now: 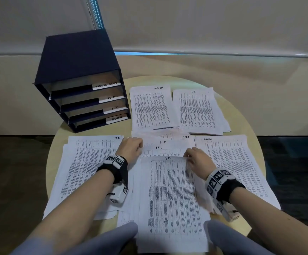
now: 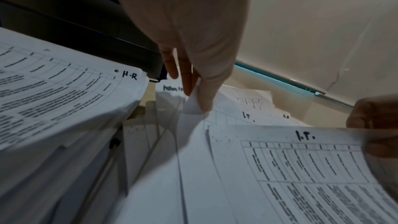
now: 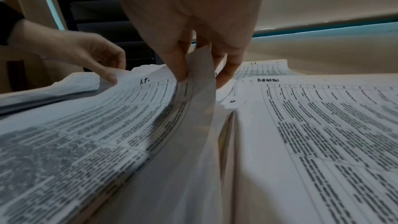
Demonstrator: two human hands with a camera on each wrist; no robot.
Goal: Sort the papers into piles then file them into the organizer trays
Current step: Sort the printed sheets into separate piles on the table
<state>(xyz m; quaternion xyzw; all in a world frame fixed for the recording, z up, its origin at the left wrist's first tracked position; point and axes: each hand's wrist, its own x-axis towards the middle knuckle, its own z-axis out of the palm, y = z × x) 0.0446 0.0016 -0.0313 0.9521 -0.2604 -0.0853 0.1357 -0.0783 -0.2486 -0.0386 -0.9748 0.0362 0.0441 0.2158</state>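
I see a round table [image 1: 241, 115] carrying five groups of printed papers and a dark blue organizer [image 1: 79, 78] at its far-left edge. The organizer has four stacked trays, labelled from top to bottom TASK LIST, H.R, I.T and ADMIN; I see no paper in them.

Sorted piles:
- TASK LIST pile [image 1: 152, 107]: far edge of the table, just right of the organizer.
- I.T pile [image 1: 199, 111]: far-right edge, beside the TASK LIST pile.
- H.R pile [image 1: 87, 166]: left edge.
- ADMIN pile [image 1: 235, 166]: right edge.

The unsorted stack [image 1: 169, 196] lies at the near-centre edge, between the H.R and ADMIN piles. Its sheets are fanned out; three visible headings read I.T.

My left hand [image 1: 131, 147] is at the far-left corner of the stack. In the left wrist view its thumb and fingertips [image 2: 205, 101] are closed together, pinching the corner of a lower sheet marked I.T.

My right hand [image 1: 198, 159] is at the far-right corner of the top sheet [image 3: 120, 108]. In the right wrist view the thumb and fingers are clamped on that corner, and the sheet's right edge is lifted off the stack and curled upward.
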